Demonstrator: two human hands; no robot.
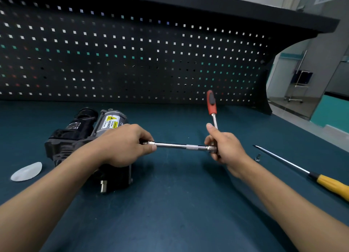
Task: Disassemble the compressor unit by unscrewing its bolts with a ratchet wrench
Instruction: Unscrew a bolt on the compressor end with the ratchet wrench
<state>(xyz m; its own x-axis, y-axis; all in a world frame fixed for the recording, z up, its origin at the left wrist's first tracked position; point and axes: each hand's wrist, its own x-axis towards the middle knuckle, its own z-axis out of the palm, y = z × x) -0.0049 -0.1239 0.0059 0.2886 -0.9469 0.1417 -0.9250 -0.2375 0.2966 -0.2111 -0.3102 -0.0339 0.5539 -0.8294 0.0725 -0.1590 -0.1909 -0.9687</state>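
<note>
Extension bar [175, 145] runs crosswise between the hands, left hand [124, 144] pinching its free tip, right hand [226, 148] gripping the ratchet wrench [211, 104] head, compressor unit [79, 134] lying leftward, nearest that left hand.
</note>
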